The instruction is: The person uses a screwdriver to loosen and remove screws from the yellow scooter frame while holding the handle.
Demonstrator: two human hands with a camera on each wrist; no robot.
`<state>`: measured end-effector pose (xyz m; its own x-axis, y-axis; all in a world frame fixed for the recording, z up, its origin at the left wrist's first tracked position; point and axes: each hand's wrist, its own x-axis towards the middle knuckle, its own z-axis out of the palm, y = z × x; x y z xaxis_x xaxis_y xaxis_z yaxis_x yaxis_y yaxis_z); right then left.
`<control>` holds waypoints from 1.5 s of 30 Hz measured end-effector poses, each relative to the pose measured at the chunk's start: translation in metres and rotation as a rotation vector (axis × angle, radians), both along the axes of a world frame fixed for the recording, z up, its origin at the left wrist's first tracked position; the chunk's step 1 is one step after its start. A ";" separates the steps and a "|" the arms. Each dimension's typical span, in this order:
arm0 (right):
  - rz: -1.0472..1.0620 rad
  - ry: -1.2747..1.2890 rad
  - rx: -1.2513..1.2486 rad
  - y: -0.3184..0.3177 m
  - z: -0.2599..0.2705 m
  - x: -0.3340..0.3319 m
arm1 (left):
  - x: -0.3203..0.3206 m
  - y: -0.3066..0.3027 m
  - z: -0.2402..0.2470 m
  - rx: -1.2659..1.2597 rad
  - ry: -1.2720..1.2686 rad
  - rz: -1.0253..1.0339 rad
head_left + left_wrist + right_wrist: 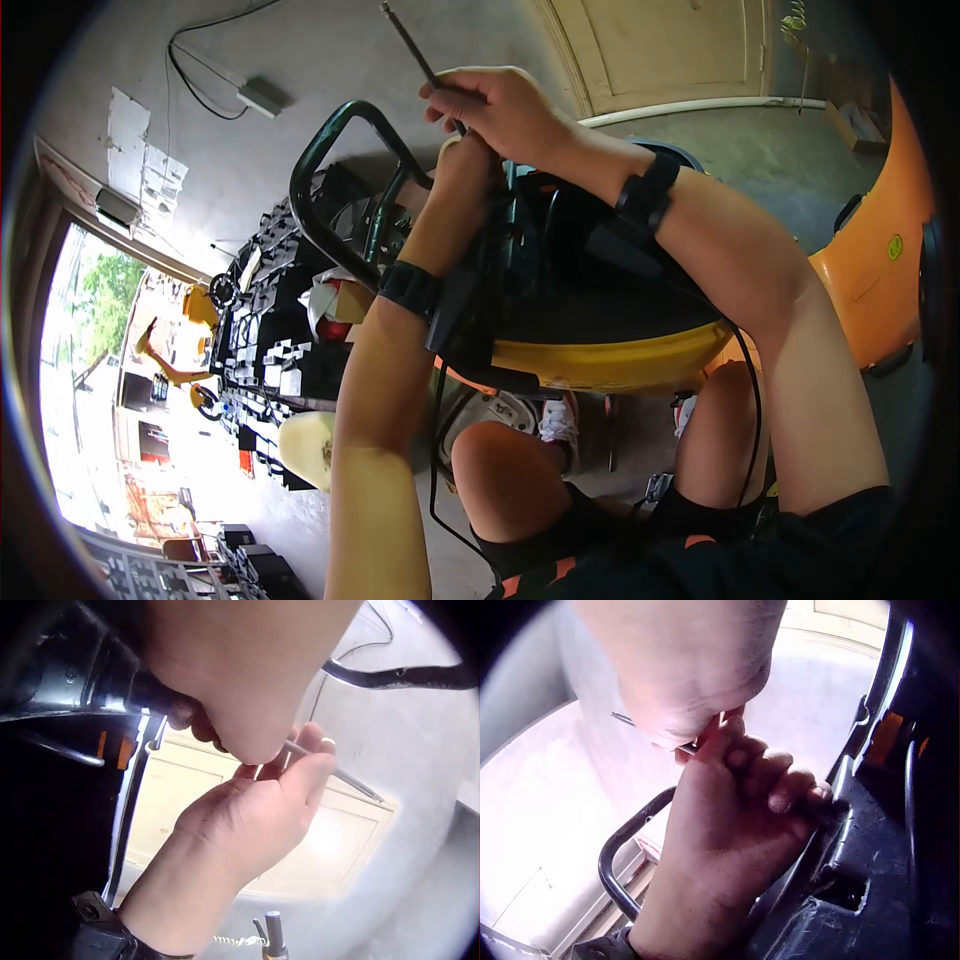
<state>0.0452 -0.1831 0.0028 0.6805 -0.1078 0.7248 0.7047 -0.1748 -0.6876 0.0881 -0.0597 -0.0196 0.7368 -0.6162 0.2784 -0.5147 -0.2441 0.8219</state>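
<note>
A thin metal rod point(410, 43) slants up and left from between the two hands. My right hand point(510, 108) pinches it between thumb and fingers, the far end sticking out free. Directly below, my left hand point(462, 172) has its fingers curled where the rod's lower end runs in; that end is hidden. In the right wrist view the left fingers point(780, 769) are bent toward the palm, beside the edge of a black plastic housing point(832, 877). The right palm point(247, 821) faces the camera in the left wrist view, close against the left hand.
A black tubular handle point(308, 190) loops up left of the hands. The black part with a yellow lower panel point(620, 365) lies across in front of my knees. An orange body shell point(870, 250) stands at right. Black parts point(270, 350) and a cream pad point(305, 450) are at left.
</note>
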 end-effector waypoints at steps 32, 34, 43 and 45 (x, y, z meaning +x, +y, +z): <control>-0.010 -0.047 -0.104 -0.005 -0.005 0.001 | -0.004 -0.015 0.002 -0.292 0.502 0.053; 0.004 -0.047 -0.094 -0.005 -0.007 0.003 | 0.004 -0.015 0.004 -0.280 0.533 -0.001; 0.037 -0.068 -0.025 -0.004 -0.010 0.004 | 0.013 -0.007 0.002 -0.298 0.636 -0.239; 0.047 -0.037 -0.023 -0.005 -0.009 0.003 | 0.011 -0.004 0.005 -0.283 0.638 -0.216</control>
